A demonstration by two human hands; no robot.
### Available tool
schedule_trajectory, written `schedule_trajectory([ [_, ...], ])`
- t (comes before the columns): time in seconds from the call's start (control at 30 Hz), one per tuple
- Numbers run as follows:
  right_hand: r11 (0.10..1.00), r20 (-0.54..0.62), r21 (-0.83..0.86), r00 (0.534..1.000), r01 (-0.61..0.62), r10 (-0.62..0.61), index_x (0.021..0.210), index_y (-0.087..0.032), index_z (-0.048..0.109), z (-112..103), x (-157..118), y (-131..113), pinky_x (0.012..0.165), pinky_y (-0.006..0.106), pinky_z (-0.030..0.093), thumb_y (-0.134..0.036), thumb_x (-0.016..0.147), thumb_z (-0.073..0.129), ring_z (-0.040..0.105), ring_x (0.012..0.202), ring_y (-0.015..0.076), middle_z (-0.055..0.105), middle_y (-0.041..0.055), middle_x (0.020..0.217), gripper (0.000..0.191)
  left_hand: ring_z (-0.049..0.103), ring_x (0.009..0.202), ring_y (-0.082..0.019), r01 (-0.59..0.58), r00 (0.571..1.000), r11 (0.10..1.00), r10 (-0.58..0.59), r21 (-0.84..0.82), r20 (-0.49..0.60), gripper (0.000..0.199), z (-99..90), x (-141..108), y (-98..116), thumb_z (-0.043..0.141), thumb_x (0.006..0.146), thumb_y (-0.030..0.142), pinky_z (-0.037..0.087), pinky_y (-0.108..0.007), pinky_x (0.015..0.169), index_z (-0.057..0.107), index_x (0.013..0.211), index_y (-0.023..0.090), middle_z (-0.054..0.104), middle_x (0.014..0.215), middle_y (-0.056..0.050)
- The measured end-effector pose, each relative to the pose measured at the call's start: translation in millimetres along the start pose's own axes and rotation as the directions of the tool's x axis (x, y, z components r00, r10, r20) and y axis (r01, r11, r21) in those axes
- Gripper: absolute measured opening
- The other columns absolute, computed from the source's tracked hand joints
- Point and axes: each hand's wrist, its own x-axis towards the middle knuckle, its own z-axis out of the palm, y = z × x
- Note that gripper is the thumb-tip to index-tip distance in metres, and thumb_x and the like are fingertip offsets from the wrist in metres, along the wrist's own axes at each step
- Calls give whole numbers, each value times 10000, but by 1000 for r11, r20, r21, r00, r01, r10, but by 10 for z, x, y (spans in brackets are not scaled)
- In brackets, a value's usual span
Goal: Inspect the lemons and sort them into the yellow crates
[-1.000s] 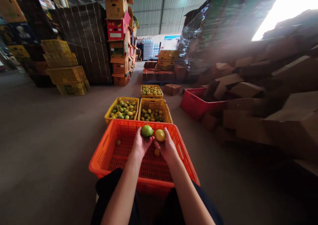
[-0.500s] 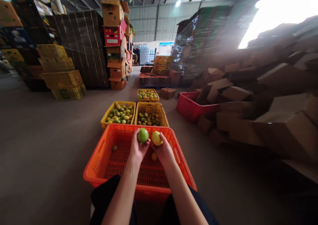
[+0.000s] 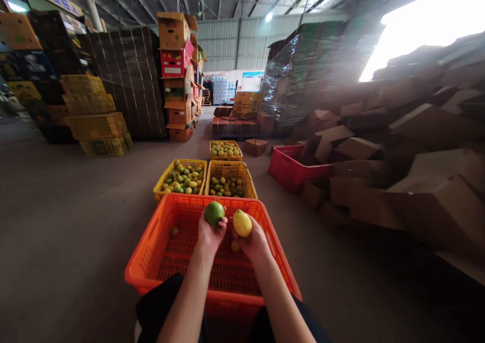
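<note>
My left hand (image 3: 211, 233) is wrapped round a green lemon (image 3: 214, 213). In my right hand (image 3: 257, 240) rests a yellow lemon (image 3: 242, 224), its tip pointing up and to the left. Both hands are side by side above a large orange plastic crate (image 3: 146, 249) in front of my knees. Inside that crate, one small fruit (image 3: 174, 231) lies at the left, and another yellowish fruit (image 3: 235, 246) shows below my right hand, partly hidden by it.
Beyond the orange crate stand a left yellow crate (image 3: 156, 193), a right yellow crate (image 3: 251, 184) and a farther yellow crate (image 3: 241, 157), all holding yellow and green fruit. A red crate (image 3: 286, 174) and heaped cardboard boxes (image 3: 435, 191) lie right. Stacked yellow crates (image 3: 96, 125) stand left.
Both hands have turned the lemons and sit slightly lower in view. The yellow lemon now shows more of its side and its tip. The view has tilted up a little.
</note>
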Motion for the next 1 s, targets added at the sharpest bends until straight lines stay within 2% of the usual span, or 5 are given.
schedule_trajectory([
  [0.17, 996, -64, 83, 997, 36, -31, 761, -194, 573, 49, -28, 6, 378, 211, 473, -251, 832, 619, 585, 432, 128, 640, -21, 558, 102, 537, 486, -129, -13, 999, 1000, 14, 23, -40, 291, 10, 27, -8, 393, 936, 254, 420, -172, 366, 644, 935, 106, 621, 660, -76],
  [0.47, 999, 76, 29, 996, -41, 39, 690, -181, 549, 23, -79, -37, 326, 195, 360, -339, 800, 605, 483, 367, 110, 588, 8, 511, 201, 625, 609, -178, -47, 998, 999, 46, 23, 52, 250, 2, 27, -4, 443, 909, 254, 510, -218, 478, 641, 934, 103, 652, 710, -116],
  [0.67, 1000, 8, -18, 1000, -4, 5, 688, -185, 557, -21, 60, 44, 340, 196, 391, -345, 839, 550, 490, 363, 108, 610, 20, 517, 220, 477, 401, -95, -14, 1000, 998, 14, 68, 4, 301, -29, 39, -5, 357, 932, 227, 322, -139, 315, 626, 994, 110, 656, 689, -94],
  [0.77, 997, -55, -3, 995, 80, -80, 717, -204, 545, 8, 92, 87, 372, 204, 446, -313, 798, 637, 535, 405, 119, 592, -27, 503, 164, 501, 399, -100, -35, 996, 997, 40, 65, -80, 256, -18, 0, 1, 390, 931, 254, 351, -142, 324, 610, 935, 125, 630, 629, -55],
  [1.0, 1000, 59, -16, 998, 11, -10, 661, -199, 526, 11, 59, 112, 291, 200, 340, -348, 783, 599, 463, 325, 111, 556, -19, 466, 205, 333, 285, -55, -74, 997, 995, 76, 63, -28, 299, -57, -49, 12, 404, 917, 326, 229, -145, 282, 613, 841, 127, 612, 569, -52],
])
